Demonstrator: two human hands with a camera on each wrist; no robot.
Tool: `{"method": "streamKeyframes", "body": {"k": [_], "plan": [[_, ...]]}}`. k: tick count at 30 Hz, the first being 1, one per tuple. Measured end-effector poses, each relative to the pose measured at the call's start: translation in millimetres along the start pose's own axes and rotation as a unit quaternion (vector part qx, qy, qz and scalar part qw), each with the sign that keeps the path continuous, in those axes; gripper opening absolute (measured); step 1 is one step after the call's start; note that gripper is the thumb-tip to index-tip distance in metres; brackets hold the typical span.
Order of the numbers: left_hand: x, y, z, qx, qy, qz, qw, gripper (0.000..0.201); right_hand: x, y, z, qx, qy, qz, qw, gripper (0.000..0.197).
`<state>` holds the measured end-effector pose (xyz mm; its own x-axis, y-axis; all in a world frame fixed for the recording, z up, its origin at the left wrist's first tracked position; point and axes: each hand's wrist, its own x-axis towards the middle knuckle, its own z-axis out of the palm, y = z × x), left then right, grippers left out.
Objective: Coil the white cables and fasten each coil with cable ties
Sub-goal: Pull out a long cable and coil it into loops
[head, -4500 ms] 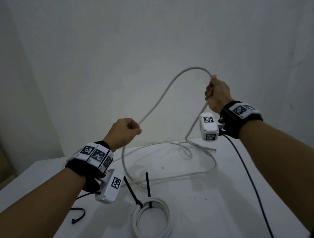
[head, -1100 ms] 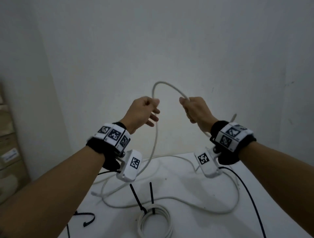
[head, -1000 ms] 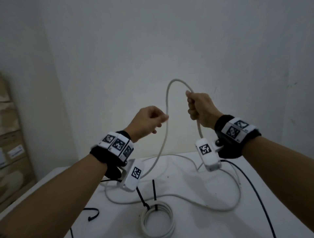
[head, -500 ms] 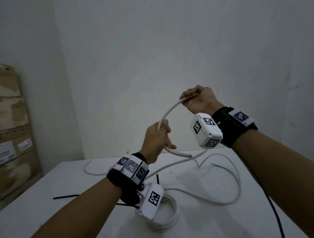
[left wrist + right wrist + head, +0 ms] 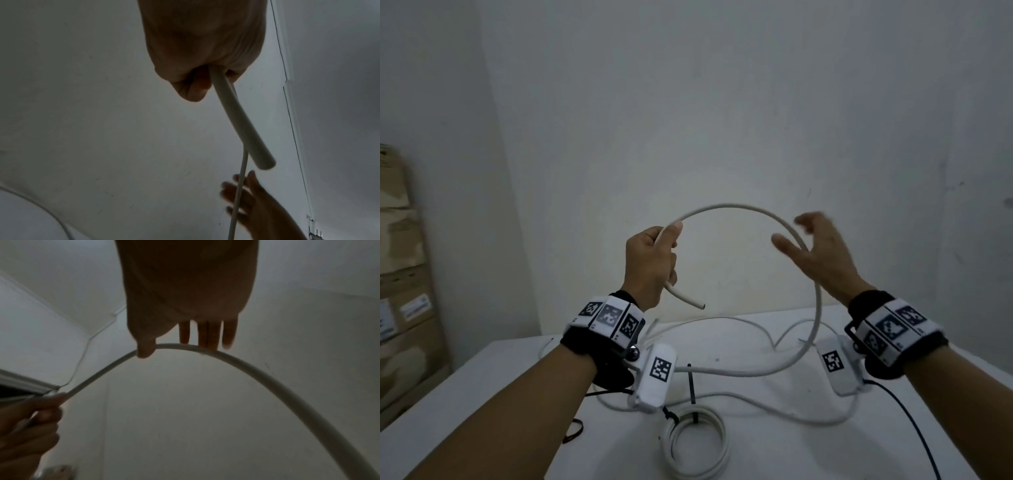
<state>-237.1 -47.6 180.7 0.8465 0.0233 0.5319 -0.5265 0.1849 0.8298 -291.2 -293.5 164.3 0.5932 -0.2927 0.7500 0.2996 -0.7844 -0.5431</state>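
A loose white cable (image 5: 736, 207) arches in the air between both hands. My left hand (image 5: 650, 260) grips it near its cut end (image 5: 700, 306), which pokes out below the fist; the left wrist view shows that cable end (image 5: 265, 164) close up. My right hand (image 5: 815, 250) is spread, fingers straight, with the cable passing between thumb and fingers; in the right wrist view the fingertips (image 5: 207, 340) just touch the cable (image 5: 267, 374). The rest of the cable trails in loops over the table (image 5: 756, 371). A finished white coil (image 5: 697, 445) lies near the front, bound by black cable ties (image 5: 691, 383).
The white table (image 5: 482, 411) stands against a pale wall. A black cable tie (image 5: 573, 431) lies at the front left. A black wire (image 5: 914, 421) runs from my right wrist device. Cardboard boxes (image 5: 404, 274) stack at the left.
My right hand has let go of the cable and spread its fingers, moving right. The arch between the hands has widened into a rounder loop. My left hand keeps its grip near the end.
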Motion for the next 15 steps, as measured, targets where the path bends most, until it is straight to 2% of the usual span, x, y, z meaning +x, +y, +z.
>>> {"method": "streamKeyframes", "body": {"k": [1,2,3,5,9,13,15], "plan": [[1,2,1,0.002,0.001,0.005,1.0,0.045,0,3,-1,0.067,-0.089,0.04,0.993,0.037],[3,3,2,0.009,0.007,0.01,1.0,0.047,0,6,-1,0.146,-0.156,0.082,0.974,0.035],[4,4,4,0.02,0.019,0.017,0.999,0.049,0,6,-1,0.214,-0.187,0.111,0.952,0.036],[7,4,10,0.046,0.063,0.036,0.996,0.049,-1,-2,0,0.298,-0.188,0.128,0.927,0.038],[11,3,31,0.052,0.171,0.052,0.982,0.046,-7,-34,19,0.422,-0.145,0.164,0.88,0.03],[9,8,53,0.017,0.216,0.063,0.974,0.044,-20,-62,43,0.521,-0.129,0.178,0.825,0.028],[5,12,62,0.007,0.228,0.072,0.971,0.04,-24,-69,53,0.536,-0.132,0.168,0.817,0.034]]}}
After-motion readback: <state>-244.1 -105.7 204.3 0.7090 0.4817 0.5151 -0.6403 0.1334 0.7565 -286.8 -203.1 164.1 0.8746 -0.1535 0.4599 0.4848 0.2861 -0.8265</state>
